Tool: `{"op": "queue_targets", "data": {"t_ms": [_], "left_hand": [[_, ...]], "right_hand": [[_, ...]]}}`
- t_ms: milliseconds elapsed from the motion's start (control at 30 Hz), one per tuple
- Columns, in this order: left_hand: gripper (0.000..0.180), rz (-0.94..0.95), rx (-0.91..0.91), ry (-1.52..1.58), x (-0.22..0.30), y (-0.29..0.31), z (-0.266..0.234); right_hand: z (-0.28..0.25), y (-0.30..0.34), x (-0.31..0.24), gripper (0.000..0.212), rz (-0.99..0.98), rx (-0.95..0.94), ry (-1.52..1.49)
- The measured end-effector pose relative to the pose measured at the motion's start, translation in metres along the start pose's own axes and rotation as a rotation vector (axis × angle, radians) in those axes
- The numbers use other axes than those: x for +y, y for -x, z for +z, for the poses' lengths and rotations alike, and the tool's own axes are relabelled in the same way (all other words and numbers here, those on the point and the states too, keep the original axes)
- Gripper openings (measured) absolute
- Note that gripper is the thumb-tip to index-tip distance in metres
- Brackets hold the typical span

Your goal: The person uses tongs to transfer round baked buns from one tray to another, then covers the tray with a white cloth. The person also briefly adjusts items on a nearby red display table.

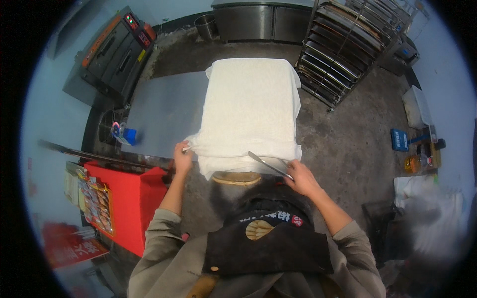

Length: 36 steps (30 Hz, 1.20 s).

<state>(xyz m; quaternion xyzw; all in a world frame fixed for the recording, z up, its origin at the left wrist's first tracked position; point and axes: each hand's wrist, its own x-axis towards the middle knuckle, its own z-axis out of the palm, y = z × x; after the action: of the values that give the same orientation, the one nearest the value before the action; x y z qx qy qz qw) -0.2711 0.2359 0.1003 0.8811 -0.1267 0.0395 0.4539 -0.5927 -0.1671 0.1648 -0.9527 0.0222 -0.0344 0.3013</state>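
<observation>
A large white cloth lies over a raised rectangular surface in front of me, its near edge bunched in folds. At the near left corner my left hand is closed on a gathered bit of this cloth. My right hand is closed around slim metal tongs, by the near right corner. One long arm of the tongs points left across the cloth's near edge. Whether these fingers also pinch the cloth, I cannot tell. Below the near edge shows a rounded tan piece with a pale rim, mostly covered.
A grey metal-topped table adjoins the cloth on the left, with a blue box on it. Nearer stands a red-covered stand with packaged goods. An oven is far left; a tray rack stands far right.
</observation>
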Motion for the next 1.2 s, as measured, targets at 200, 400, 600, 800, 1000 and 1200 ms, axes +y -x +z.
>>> {"op": "queue_targets", "data": {"t_ms": [200,400,600,800,1000,1200], "left_hand": [[0.017,0.233,-0.042,-0.072,-0.014,0.060,-0.049],[0.022,0.001,0.009,-0.186,-0.024,0.083,-0.045],[0.051,0.262,-0.244,-0.099,0.090,0.060,0.037],[0.048,0.248,-0.648,-0.381,0.158,0.061,0.110],[0.016,0.433,-0.645,-0.144,0.148,0.072,0.103],[0.018,0.365,-0.695,-0.090,0.137,0.118,0.062]], "right_hand": [[-0.038,0.071,0.006,0.025,-0.027,-0.051,-0.188],[-0.051,0.070,0.010,0.029,0.008,0.399,-0.275],[-0.018,-0.048,0.045,0.021,0.382,0.440,-0.493],[0.017,-0.108,0.046,0.023,0.178,0.341,-0.236],[0.004,-0.087,0.040,0.029,0.197,0.106,-0.035],[-0.001,0.019,0.011,0.032,0.478,-0.087,-0.467]]}}
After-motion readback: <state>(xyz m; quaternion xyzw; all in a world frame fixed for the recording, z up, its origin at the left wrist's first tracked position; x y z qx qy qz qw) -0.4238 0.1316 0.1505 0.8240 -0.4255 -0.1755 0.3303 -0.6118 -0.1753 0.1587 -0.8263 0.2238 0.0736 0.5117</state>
